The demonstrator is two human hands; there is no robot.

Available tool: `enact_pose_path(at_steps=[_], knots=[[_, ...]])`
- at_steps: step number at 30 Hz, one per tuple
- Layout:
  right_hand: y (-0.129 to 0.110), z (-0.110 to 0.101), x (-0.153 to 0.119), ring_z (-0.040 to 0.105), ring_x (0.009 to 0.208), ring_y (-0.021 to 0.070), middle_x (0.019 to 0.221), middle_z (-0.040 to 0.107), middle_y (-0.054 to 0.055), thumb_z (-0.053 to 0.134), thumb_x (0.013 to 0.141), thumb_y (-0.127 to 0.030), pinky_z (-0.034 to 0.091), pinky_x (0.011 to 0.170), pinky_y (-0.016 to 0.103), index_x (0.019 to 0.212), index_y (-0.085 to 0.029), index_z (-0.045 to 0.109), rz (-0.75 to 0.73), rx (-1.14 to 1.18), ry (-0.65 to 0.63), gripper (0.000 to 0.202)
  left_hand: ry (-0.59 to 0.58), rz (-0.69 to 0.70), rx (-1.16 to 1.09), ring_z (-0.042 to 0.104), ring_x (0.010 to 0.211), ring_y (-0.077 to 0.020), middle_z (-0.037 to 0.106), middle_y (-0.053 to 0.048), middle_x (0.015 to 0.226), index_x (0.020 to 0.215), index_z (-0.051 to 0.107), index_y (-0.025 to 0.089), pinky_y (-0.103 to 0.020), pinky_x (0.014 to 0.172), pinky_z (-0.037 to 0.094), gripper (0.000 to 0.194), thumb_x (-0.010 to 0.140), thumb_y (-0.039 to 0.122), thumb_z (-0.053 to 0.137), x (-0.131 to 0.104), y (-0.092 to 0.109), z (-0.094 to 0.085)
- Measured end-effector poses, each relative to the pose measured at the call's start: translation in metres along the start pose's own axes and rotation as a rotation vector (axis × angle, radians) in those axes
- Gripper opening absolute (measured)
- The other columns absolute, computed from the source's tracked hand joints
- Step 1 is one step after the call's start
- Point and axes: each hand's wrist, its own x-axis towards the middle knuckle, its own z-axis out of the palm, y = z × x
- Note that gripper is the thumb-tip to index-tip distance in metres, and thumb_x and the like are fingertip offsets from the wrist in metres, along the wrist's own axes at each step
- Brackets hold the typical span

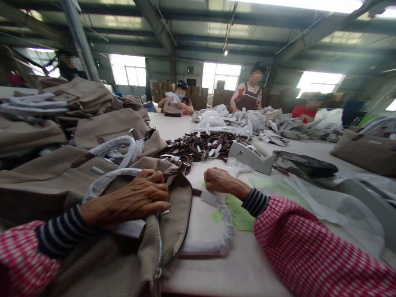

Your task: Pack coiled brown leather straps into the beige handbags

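A taupe handbag (pixel 123 251) with an unzipped top lies in front of me. My left hand (pixel 133 194) is closed over its upper edge, fingers curled at the opening beside the silver zipper (pixel 160 247). One white-wrapped handle (pixel 227 231) lies out on the table to the bag's right; the other handle (pixel 102 181) passes behind my left hand. My right hand (pixel 221 180) is closed just above the tabletop, its fingertips bent down out of sight. Light green paper slips (pixel 239 212) lie under and beside it. What its fingers hold, if anything, is hidden.
More taupe bags (pixel 108 128) are heaped on the left. Coiled brown straps (pixel 198 146) and a grey tape dispenser (pixel 252 156) sit ahead. White sheeting (pixel 334 206) spreads at right, near another bag (pixel 368 150). Several people work around the far table, one (pixel 252 90) standing.
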Motion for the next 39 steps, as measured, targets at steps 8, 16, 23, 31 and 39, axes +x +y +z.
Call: enact_pose_path(at_steps=[8,16,23,31,39], knots=[[-0.011,0.015,-0.001,0.071,0.096,0.0287,0.105,0.074,0.018,0.054,0.093,-0.013,0.043,0.074,0.034,0.107,-0.012,0.072,-0.058,-0.133,0.029,0.023,-0.205,0.035,-0.181,0.061,0.113,-0.0223,0.076,0.002,0.113,0.100,0.077,0.029,-0.036,0.108,0.028,0.011,0.094,0.039,0.078,0.002,-0.008,-0.022],[-0.006,0.024,-0.003,0.069,0.101,0.0270,0.109,0.072,0.019,0.054,0.097,-0.015,0.044,0.082,0.033,0.112,-0.012,0.068,0.015,-0.118,0.082,0.021,-0.169,0.029,-0.052,0.061,0.106,-0.0226,0.073,-0.001,0.107,0.100,0.070,0.023,-0.039,0.110,0.025,0.008,0.100,0.020,0.063,-0.001,-0.007,-0.003],[-0.001,0.030,0.001,0.070,0.099,0.0271,0.105,0.075,0.017,0.055,0.094,-0.017,0.042,0.077,0.032,0.105,-0.013,0.070,0.105,-0.030,0.132,0.019,-0.171,0.080,-0.051,0.059,0.106,-0.0211,0.071,-0.001,0.109,0.100,0.066,0.022,-0.036,0.110,0.025,0.025,0.096,0.002,0.052,-0.002,-0.010,-0.002],[0.012,0.015,-0.003,0.070,0.077,0.0199,0.083,0.077,0.010,0.057,0.086,-0.011,0.042,0.068,0.027,0.087,-0.014,0.072,0.125,0.229,0.192,0.016,-0.148,0.091,-0.103,0.056,0.106,-0.0196,0.068,-0.001,0.107,0.098,0.061,0.021,-0.035,0.114,0.024,0.026,0.105,0.004,0.043,-0.003,-0.005,-0.003],[0.026,0.025,-0.002,0.064,0.053,0.0130,0.067,0.073,0.005,0.062,0.077,-0.007,0.045,0.048,0.019,0.077,-0.014,0.064,0.172,0.793,0.173,0.007,-0.090,0.084,-0.096,0.056,0.097,-0.0193,0.067,0.000,0.100,0.093,0.061,0.022,-0.035,0.111,0.027,0.026,0.105,0.006,0.044,-0.006,-0.006,-0.011]])
